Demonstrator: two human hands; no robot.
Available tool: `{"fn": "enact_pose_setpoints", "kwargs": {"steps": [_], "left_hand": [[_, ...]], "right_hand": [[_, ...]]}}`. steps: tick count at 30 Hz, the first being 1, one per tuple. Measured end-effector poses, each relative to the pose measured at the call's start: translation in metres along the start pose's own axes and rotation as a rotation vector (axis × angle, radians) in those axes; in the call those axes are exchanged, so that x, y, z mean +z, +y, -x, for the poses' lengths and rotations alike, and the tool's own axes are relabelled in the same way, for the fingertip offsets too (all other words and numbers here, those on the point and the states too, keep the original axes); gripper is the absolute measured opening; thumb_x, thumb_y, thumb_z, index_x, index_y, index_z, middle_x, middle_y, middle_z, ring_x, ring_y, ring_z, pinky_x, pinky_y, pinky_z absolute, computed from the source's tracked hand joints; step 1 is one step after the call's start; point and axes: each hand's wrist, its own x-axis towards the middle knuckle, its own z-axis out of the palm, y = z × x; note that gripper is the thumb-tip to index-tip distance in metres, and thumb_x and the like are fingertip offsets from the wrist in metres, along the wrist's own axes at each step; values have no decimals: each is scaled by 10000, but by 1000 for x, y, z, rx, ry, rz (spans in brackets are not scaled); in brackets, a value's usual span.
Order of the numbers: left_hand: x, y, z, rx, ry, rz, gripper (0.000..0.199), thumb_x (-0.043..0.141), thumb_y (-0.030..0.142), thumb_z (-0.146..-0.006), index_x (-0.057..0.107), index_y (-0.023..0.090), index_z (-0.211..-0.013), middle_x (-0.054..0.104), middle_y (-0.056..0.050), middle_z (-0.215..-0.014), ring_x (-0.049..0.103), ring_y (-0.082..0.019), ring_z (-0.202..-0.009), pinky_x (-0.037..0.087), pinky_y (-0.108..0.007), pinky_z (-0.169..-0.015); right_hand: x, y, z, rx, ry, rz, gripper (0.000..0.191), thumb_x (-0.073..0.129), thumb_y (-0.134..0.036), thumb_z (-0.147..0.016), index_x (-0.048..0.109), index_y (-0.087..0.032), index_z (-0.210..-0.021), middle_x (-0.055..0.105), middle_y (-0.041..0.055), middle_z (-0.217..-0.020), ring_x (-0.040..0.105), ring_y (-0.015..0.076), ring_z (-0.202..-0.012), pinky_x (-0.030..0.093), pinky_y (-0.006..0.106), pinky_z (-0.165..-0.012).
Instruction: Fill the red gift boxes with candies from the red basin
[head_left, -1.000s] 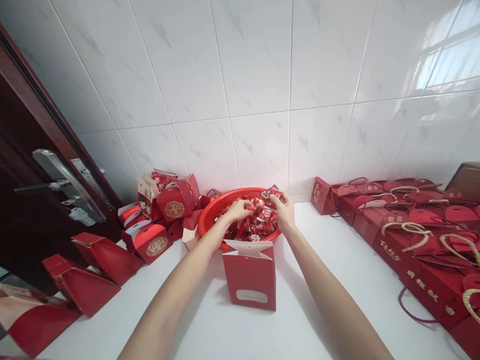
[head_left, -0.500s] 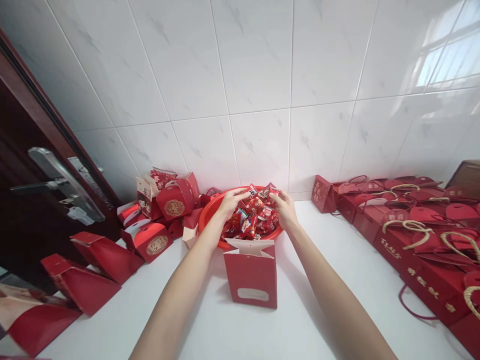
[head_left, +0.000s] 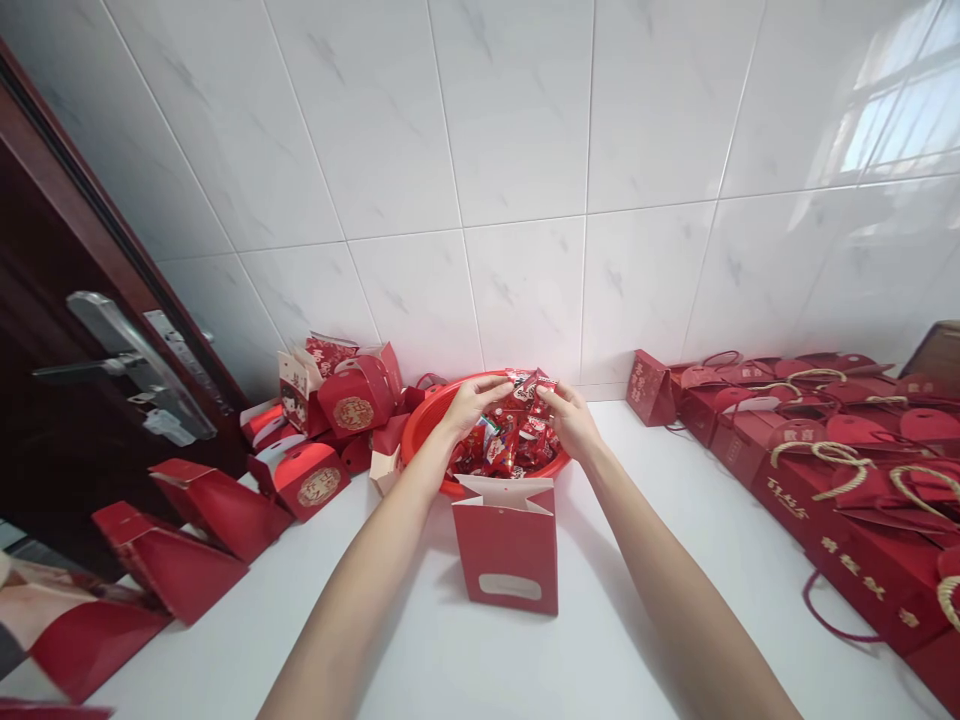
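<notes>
Red-wrapped candies [head_left: 499,445] fill a round red basin [head_left: 421,425] near the wall. Above the basin's left part, my left hand [head_left: 472,403] pinches a wrapped candy [head_left: 517,380] between thumb and fingers. My right hand [head_left: 570,415], over the right side, has its thumb and fingers closed on another red candy [head_left: 544,390]. The two candies are close together between my fingertips. In front of the basin stands an upright red paper box [head_left: 506,550], its top open and a pale oval window low on its front.
Red gift boxes [head_left: 352,400] are piled left of the basin, with more red boxes [head_left: 180,550] along the left edge. Rows of red boxes with rope handles [head_left: 810,470] line the right. A tiled wall [head_left: 525,290] rises behind; a dark door [head_left: 45,420] is at left.
My left hand has moved slightly right, bringing its candy nearer to the one in my right hand. The whole view has shifted a little.
</notes>
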Motion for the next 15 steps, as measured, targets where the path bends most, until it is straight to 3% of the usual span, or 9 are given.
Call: {"fn": "enact_pose_setpoints", "kwargs": {"steps": [3, 5, 7, 10, 15], "left_hand": [[-5, -4, -6, 0, 72, -150, 351, 711, 483, -762, 771, 172, -914, 771, -91, -962, 689, -248, -935, 516, -378, -868], [-11, -9, -10, -10, 163, -354, 283, 658, 430, -805, 775, 190, -897, 770, -93, -986, 685, -260, -967, 513, -392, -890], [-18, -16, -12, -35, 216, -523, 164, 688, 331, -784, 771, 193, -814, 766, -95, -959, 672, -281, -993, 494, -415, -929], [-25, -26, -11, -92, 173, -639, 54, 750, 231, -751, 747, 177, -745, 745, -92, -892, 654, -291, -988, 479, -443, -960], [-18, -37, -15, -146, 25, -703, 320, 599, 358, -947, 617, 164, -1201, 622, -86, -1233, 631, -238, -1056, 554, -426, -891]], "right_hand": [[-2, 3, -4, -16, 89, -26, 338, 806, -408, -614, 656, -224, -854, 745, 24, -865, 695, 226, -811, 551, 347, -697], [-2, 5, -7, -17, 169, -58, 298, 798, -389, -614, 639, -228, -808, 735, 10, -807, 687, 217, -778, 548, 339, -676], [-3, 5, -10, -18, 244, -89, 253, 784, -368, -620, 610, -234, -746, 717, -6, -736, 675, 207, -736, 541, 324, -637], [-1, 3, -11, -14, 351, -134, 206, 751, -313, -620, 564, -234, -654, 683, -30, -655, 648, 180, -669, 512, 277, -559], [4, -2, -8, -16, 415, -202, 136, 700, -234, -613, 565, -217, -623, 646, -66, -605, 620, 134, -615, 491, 226, -526]]}}
